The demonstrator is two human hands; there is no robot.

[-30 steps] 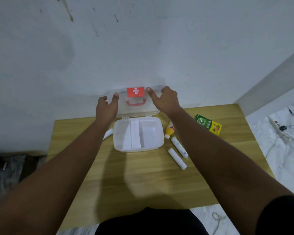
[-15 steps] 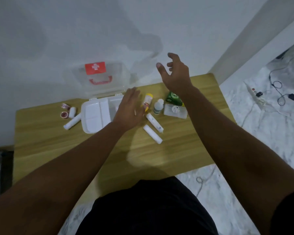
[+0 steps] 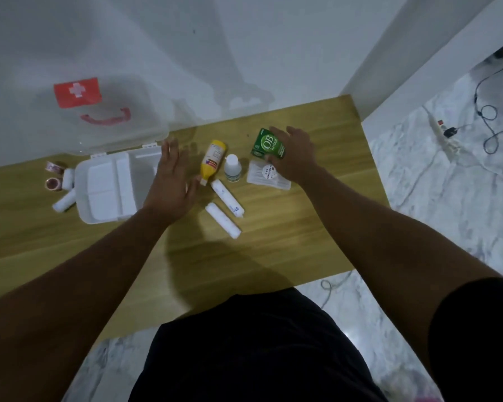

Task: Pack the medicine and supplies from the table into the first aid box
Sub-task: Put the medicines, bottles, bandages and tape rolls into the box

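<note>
The white first aid box [image 3: 80, 195] lies open at the table's back left, its clear lid [image 3: 114, 111] with a red cross leaning on the wall. My left hand [image 3: 170, 181] hovers flat and open over the box's right end. My right hand [image 3: 295, 155] grips a green medicine carton [image 3: 266, 143]. Between the hands lie a yellow bottle [image 3: 212, 159], a small white bottle [image 3: 233, 169], a clear sachet [image 3: 262, 178] and two white bandage rolls [image 3: 228, 198] [image 3: 222, 220]. Left of the box are two tape rolls [image 3: 53, 183] and two more white rolls [image 3: 63, 201].
The wooden table [image 3: 273, 242] stands against a white wall, and its right edge runs close to a wall corner. A power strip with cables [image 3: 445, 132] lies on the marble floor to the right. A thin cable [image 3: 331, 285] trails below the table's front edge.
Both hands left the lid, which stays up against the wall. My left hand dropped over the box's right end. My right hand came down from the air onto the green carton.
</note>
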